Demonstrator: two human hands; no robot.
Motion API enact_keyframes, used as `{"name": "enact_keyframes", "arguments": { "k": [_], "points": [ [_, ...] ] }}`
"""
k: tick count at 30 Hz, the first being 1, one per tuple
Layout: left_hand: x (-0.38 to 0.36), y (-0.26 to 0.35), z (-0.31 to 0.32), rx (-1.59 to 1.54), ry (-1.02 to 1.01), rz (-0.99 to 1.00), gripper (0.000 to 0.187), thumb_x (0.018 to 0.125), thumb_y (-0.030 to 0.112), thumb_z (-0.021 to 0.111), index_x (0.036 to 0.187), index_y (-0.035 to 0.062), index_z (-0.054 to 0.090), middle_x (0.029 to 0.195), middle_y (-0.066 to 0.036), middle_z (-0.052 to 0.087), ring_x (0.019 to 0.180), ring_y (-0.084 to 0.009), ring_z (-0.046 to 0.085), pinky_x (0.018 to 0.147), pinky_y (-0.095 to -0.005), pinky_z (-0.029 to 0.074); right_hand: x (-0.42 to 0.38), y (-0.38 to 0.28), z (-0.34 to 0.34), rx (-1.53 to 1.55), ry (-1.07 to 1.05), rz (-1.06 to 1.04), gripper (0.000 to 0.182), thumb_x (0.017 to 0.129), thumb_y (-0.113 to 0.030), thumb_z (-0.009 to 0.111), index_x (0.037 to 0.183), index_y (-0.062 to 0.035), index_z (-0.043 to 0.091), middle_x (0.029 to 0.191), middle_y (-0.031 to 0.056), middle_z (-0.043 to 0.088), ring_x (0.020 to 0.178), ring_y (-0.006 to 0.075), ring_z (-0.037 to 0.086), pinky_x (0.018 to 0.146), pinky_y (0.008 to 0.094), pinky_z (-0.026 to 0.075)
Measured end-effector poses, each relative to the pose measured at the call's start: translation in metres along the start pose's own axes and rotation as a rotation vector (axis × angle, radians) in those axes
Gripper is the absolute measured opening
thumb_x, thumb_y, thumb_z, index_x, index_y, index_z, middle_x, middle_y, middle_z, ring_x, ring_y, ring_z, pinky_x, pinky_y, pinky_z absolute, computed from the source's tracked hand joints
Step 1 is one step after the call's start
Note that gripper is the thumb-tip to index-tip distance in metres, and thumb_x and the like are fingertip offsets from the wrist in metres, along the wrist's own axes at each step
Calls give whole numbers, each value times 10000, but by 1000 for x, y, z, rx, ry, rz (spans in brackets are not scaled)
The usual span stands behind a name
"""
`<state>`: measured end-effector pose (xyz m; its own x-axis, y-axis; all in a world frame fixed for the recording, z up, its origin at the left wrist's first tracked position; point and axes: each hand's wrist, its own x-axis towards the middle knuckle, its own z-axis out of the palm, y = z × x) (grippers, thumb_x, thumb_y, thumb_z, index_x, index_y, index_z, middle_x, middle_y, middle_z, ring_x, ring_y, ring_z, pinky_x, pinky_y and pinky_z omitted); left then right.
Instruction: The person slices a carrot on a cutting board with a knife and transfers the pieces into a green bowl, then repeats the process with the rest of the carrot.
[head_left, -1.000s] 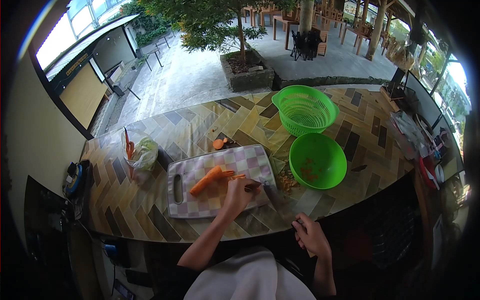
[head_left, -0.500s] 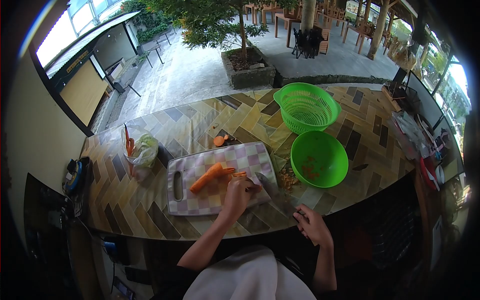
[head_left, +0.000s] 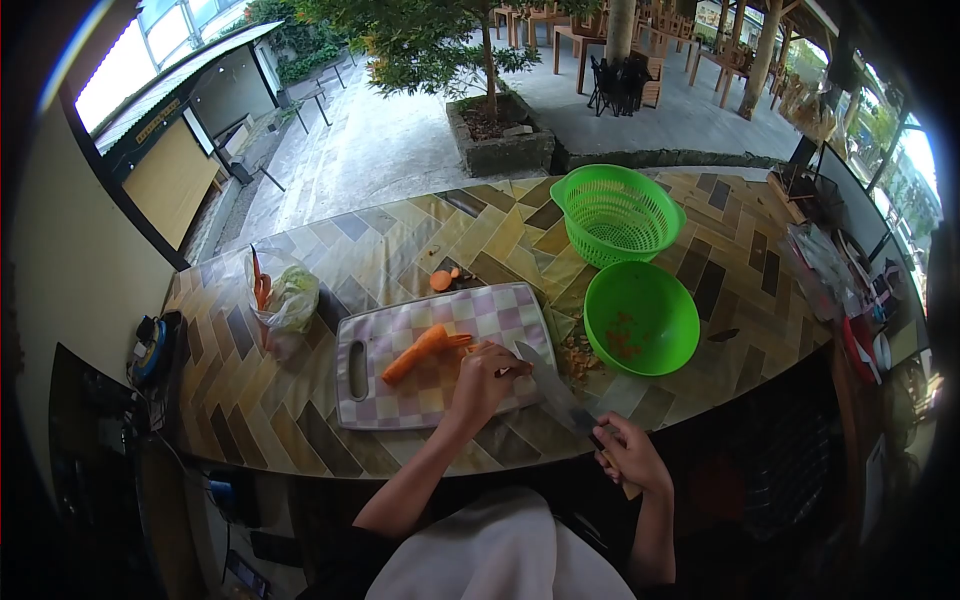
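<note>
Lifting off the desk [head_left: 300, 420], the right hand [head_left: 632, 460] has closed its grip round the handle of the knife [head_left: 560, 395]; a second ago that hand lay further from the chopping board [head_left: 400, 375] and the blade rested flat beside the board's near right corner. Now the blade slants up toward the board, its tip just beside the left hand [head_left: 482, 378]. That hand has barely shifted: it is curled over a small carrot piece [head_left: 478, 350] at the board's right side, fingers bent down on it, though how firmly it pinches I cannot tell. The long carrot [head_left: 415, 352] lies in the board's middle, unmoved. To the right of the board sit the green bowl [head_left: 641, 318] and, beyond it, the green colander [head_left: 614, 215]. By my reading, knife and hand are now set for cutting.
</note>
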<state>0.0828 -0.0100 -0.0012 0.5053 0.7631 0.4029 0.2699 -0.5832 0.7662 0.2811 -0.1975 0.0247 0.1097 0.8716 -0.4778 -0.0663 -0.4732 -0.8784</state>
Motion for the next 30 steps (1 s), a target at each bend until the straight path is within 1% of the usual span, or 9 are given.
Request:
{"name": "enact_keyframes", "arguments": {
  "k": [5,9,13,16,19,22,25,28,30],
  "points": [
    [37,29,2,31,-29,123,144,753,78,772,896,65,782,844,-86,710,784,-224,630,753,-338,500,-20,-24,-14,64,62,-23,182,1028,-223,535,1095,-55,514,587,15,490,411,58,420,382,228,342],
    [73,69,14,-61,-64,218,165,787,81,756,950,60,777,878,-106,709,782,-231,634,725,-341,509,-45,-46,-27,95,233,-95,191,1023,-221,538,1080,-41,507,581,27,501,397,75,417,378,239,334],
    [90,72,49,-73,-106,166,185,801,43,682,967,48,762,905,-144,722,859,-312,682,753,-393,540,-55,-54,-27,-293,628,-276,184,983,-181,610,1049,-12,577,566,15,482,437,70,430,413,257,331],
    [92,65,62,-5,-153,84,185,788,56,693,960,49,761,875,-146,719,849,-321,690,740,-396,545,-53,-49,-33,-647,839,-400,169,938,-127,660,1012,13,601,571,38,486,476,72,443,459,275,347],
    [86,64,56,-6,-74,66,159,793,77,713,941,39,757,838,-135,718,783,-325,680,715,-380,543,-58,-56,-31,-694,835,-283,179,897,-86,695,1011,21,608,597,67,500,506,85,426,492,296,348],
    [75,65,28,34,4,61,143,815,112,728,927,27,752,823,-128,718,712,-292,671,686,-354,536,-47,-42,-33,-578,808,-369,170,884,-89,705,994,6,616,625,86,511,518,124,402,499,317,344],
    [63,40,6,-63,7,-98,159,818,147,752,926,30,753,826,-119,722,679,-242,659,672,-339,525,-47,-49,-21,-695,841,-383,188,873,-140,714,997,-25,631,577,124,467,494,241,402,529,391,347],
    [45,14,-16,-49,-73,-133,177,807,147,763,939,30,753,850,-115,732,687,-210,665,672,-333,526,-42,-51,-15,-707,890,-459,198,861,-145,723,994,-28,634,586,124,493,508,281,443,548,392,380],
    [34,10,-27,46,-144,-198,197,780,144,783,936,27,755,848,-107,738,691,-207,666,682,-325,532,-41,-52,-14,-740,861,-479,177,873,-137,708,976,-18,626,585,104,508,499,232,483,540,365,392]
  ]
}}
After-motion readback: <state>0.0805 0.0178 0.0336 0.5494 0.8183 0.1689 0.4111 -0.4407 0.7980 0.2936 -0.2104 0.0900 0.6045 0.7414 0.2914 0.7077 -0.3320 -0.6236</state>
